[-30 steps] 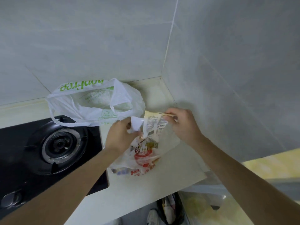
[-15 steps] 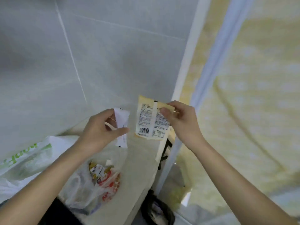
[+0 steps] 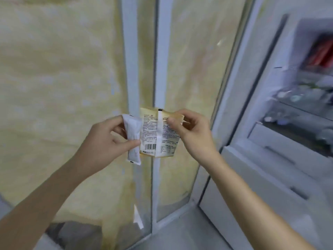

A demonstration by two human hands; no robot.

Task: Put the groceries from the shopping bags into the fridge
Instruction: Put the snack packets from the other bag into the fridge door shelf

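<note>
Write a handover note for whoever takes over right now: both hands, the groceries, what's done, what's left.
Left hand: grips a small white packet.
Right hand: pinches a yellow packet at its top edge, printed back with barcode facing you.
Fridge: to the right, open, shelves already stocked.
Done: both packets are out of the bags and carried over.
Left: place both packets inside; bags are out of view, so any remaining groceries are unknown.

We counted two hands, a left hand [image 3: 106, 141] and a right hand [image 3: 193, 131]. We counted two packets: one white packet [image 3: 133, 139] and one yellow packet [image 3: 158, 134]. We saw one open fridge [image 3: 281, 123].
</note>
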